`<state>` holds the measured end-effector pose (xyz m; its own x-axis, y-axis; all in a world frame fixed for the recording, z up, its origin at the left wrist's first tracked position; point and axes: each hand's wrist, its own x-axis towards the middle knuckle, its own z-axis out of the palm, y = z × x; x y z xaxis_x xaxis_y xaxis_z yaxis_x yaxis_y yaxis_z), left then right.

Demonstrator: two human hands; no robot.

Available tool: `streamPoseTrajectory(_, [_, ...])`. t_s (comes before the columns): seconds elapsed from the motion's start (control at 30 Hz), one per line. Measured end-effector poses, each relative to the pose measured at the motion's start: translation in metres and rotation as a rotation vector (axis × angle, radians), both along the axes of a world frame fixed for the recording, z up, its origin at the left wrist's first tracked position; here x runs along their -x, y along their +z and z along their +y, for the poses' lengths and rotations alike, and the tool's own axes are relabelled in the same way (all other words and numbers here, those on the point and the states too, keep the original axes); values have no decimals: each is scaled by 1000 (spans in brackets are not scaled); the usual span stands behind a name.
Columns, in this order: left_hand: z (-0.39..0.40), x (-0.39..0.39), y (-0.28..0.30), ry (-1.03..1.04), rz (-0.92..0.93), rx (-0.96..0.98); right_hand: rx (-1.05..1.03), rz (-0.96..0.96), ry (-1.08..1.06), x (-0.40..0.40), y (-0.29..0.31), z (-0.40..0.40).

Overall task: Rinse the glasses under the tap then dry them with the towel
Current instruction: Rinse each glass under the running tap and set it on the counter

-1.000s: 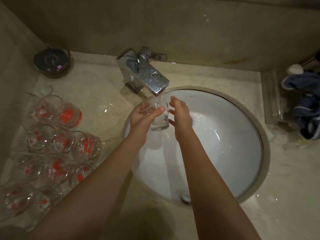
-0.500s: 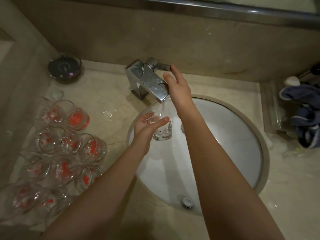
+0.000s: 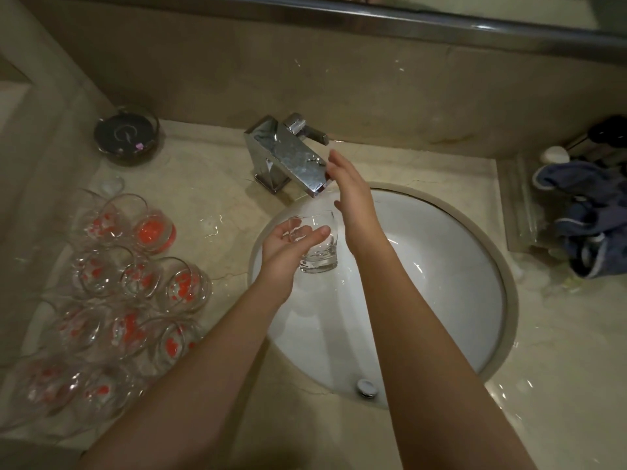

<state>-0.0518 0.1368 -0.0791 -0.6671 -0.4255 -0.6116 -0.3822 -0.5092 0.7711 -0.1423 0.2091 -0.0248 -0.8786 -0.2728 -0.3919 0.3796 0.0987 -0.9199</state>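
Bathroom vanity, domestic or hotel: round white undermount ceramic basin (image 3: 441, 266) set in a glossy beige marble countertop (image 3: 210, 184), angular chrome single-lever tap (image 3: 288, 157) behind it, matching beige marble backsplash (image 3: 339, 79), metal-edged mirror frame (image 3: 373, 22) above, crumpled blue towel (image 3: 590, 218) at right.

I am holding a clear glass (image 3: 317, 245) with no pattern. At the left of the frame, clear glasses (image 3: 129, 286) are showing red-orange spots. The tap (image 3: 288, 157) is shining silver. The sink (image 3: 441, 283) is looking white, the counter (image 3: 210, 184) beige. At the right, a towel (image 3: 590, 225) is showing blue with pale stripes.
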Motion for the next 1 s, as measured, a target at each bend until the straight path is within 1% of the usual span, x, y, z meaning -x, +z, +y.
streamPoseTrajectory(0.1, [-3,-1,0,-40,-5,-30,83,-159,-175,-31,-14,20])
streamPoseTrajectory(0.17, [-3,-2,2,-91,-54,-32,65,-251,-224,-52,-26,31])
streamPoseTrajectory(0.27, [-2,-6,3,-149,-213,-20,-87,-362,-134,-71,-41,38])
streamPoseTrajectory(0.33, [-4,-9,4,-228,-289,-143,-183,-444,-70,-73,-46,39])
streamPoseTrajectory(0.4, [-4,-13,4,-316,-340,-275,-236,-531,-65,-71,-47,41])
streamPoseTrajectory(0.47, [-2,-15,7,-346,-388,-312,-260,-569,-69,-70,-48,46])
streamPoseTrajectory(0.63, [15,-14,16,-391,-414,-324,-295,-538,-145,-79,-43,65])
streamPoseTrajectory(0.73, [28,-14,18,-497,-374,-313,-308,-467,-132,-86,-40,84])
streamPoseTrajectory(0.8, [39,-13,20,-547,-317,-241,-242,-397,-131,-92,-36,103])
streamPoseTrajectory(0.87, [54,-11,25,-624,-246,-150,-134,-349,-180,-99,-28,124])
streamPoseTrajectory(1.0, [94,0,38,-801,-111,41,-35,-263,-281,-106,-13,176])
